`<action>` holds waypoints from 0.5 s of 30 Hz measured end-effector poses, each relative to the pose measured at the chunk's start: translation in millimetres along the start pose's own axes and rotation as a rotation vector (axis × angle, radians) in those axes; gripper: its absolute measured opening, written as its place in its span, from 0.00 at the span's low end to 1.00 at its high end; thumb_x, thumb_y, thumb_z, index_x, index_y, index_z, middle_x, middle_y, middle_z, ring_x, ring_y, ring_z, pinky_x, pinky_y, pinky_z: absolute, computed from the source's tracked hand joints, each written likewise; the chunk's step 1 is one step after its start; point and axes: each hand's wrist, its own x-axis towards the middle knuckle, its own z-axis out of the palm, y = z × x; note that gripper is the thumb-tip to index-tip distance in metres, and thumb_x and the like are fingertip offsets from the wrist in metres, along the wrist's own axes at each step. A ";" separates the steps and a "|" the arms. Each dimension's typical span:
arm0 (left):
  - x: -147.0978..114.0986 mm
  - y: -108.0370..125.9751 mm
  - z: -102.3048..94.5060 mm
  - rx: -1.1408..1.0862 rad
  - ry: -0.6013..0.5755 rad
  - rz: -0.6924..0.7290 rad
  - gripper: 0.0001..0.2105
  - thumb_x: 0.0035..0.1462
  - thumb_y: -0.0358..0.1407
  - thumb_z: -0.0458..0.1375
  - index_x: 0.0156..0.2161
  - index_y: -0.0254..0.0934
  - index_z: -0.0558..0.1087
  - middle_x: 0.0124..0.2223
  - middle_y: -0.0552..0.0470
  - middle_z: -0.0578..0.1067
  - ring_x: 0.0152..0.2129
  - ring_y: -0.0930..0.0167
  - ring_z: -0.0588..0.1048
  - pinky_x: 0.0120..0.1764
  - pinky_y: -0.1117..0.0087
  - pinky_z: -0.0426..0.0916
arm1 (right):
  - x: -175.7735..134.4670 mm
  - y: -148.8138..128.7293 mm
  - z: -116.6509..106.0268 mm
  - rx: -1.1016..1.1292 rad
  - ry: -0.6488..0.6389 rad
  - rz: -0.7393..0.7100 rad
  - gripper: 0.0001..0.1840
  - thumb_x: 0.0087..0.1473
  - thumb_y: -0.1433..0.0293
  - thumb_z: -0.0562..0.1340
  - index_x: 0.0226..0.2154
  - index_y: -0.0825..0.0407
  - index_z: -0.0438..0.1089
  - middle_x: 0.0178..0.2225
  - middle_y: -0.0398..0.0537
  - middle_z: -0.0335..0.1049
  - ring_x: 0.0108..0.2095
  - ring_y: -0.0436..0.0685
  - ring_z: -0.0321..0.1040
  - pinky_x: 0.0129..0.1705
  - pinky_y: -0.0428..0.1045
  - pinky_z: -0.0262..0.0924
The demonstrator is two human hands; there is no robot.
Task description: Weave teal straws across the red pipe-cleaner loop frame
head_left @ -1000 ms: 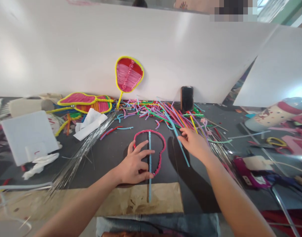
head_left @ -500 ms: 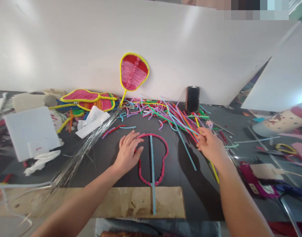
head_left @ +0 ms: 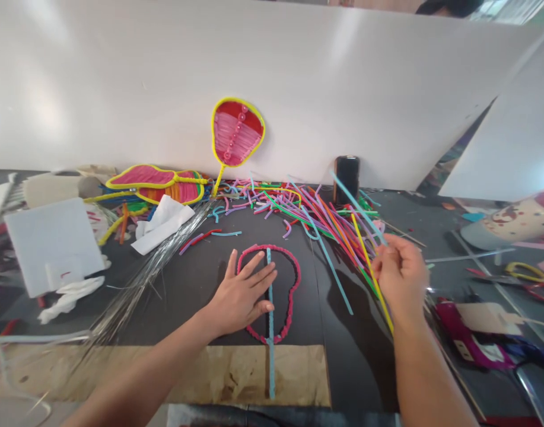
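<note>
My left hand point(head_left: 247, 290) lies with fingers spread over the left side of a pink twisted pipe-cleaner frame point(head_left: 298, 276). A light blue twisted stem point(head_left: 271, 323) runs down the middle of that frame and past its lower edge. In my right hand point(head_left: 400, 270) a light blue pipe cleaner point(head_left: 358, 204) is pinched near its lower end, slanting up and to the left. Below it is a pile of loose coloured pipe cleaners point(head_left: 329, 216), with a yellow one point(head_left: 365, 255) close to the right hand.
A yellow-rimmed pink fan point(head_left: 238, 133) leans on the white board point(head_left: 165, 71). Behind the pile stands a phone point(head_left: 347, 178). Thin wires point(head_left: 151, 267) and white paper point(head_left: 165, 222) lie at left; a glue gun point(head_left: 470, 335) and scissors point(head_left: 521, 276) at right. A wooden board point(head_left: 209, 370) lines the front edge.
My right hand has moved right and drawn a light blue pipe cleaner up off the pile. My left hand has shifted farther over the pink frame, its fingers now more spread.
</note>
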 end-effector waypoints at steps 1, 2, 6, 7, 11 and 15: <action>-0.1 0.1 1.0 0.001 -0.007 0.004 0.27 0.61 0.51 0.44 0.61 0.40 0.59 0.61 0.50 0.62 0.63 0.61 0.46 0.57 0.46 0.17 | 0.8 0.1 -1.7 0.008 0.034 -0.016 0.15 0.56 0.64 0.53 0.44 0.51 0.65 0.29 0.43 0.65 0.17 0.45 0.60 0.16 0.42 0.56; -0.2 -0.2 2.0 0.003 -0.014 0.008 0.28 0.60 0.52 0.44 0.60 0.40 0.59 0.61 0.49 0.62 0.63 0.61 0.46 0.57 0.46 0.16 | 1.6 0.7 -3.1 0.005 0.057 -0.032 0.14 0.56 0.64 0.53 0.44 0.51 0.66 0.30 0.44 0.66 0.18 0.45 0.60 0.17 0.42 0.57; -0.2 -2.0 3.7 0.018 -0.036 0.021 0.29 0.60 0.54 0.43 0.60 0.39 0.59 0.61 0.49 0.63 0.63 0.60 0.46 0.56 0.46 0.14 | 4.5 7.4 -4.7 -0.071 0.045 -0.078 0.14 0.57 0.65 0.53 0.44 0.52 0.66 0.30 0.46 0.69 0.20 0.48 0.63 0.24 0.46 0.62; -0.1 -2.4 3.6 0.023 -0.042 0.026 0.30 0.59 0.54 0.43 0.60 0.39 0.59 0.61 0.49 0.63 0.63 0.60 0.46 0.56 0.46 0.14 | 5.2 9.6 -3.9 -0.113 0.020 -0.096 0.14 0.57 0.66 0.53 0.43 0.52 0.67 0.30 0.46 0.70 0.22 0.49 0.65 0.27 0.47 0.63; 0.6 -4.2 2.9 0.039 -0.067 0.058 0.31 0.59 0.54 0.43 0.62 0.38 0.55 0.62 0.48 0.60 0.63 0.60 0.46 0.56 0.46 0.14 | 7.5 19.4 5.0 -0.333 -0.155 -0.262 0.14 0.55 0.69 0.52 0.40 0.51 0.70 0.32 0.48 0.73 0.31 0.55 0.69 0.38 0.52 0.64; 0.9 -6.2 3.6 0.045 -0.073 0.063 0.32 0.59 0.54 0.44 0.63 0.38 0.52 0.63 0.48 0.58 0.63 0.61 0.47 0.57 0.47 0.16 | 6.2 28.0 18.3 -0.537 -0.186 -0.482 0.13 0.56 0.66 0.54 0.33 0.51 0.74 0.38 0.52 0.73 0.40 0.60 0.65 0.46 0.57 0.59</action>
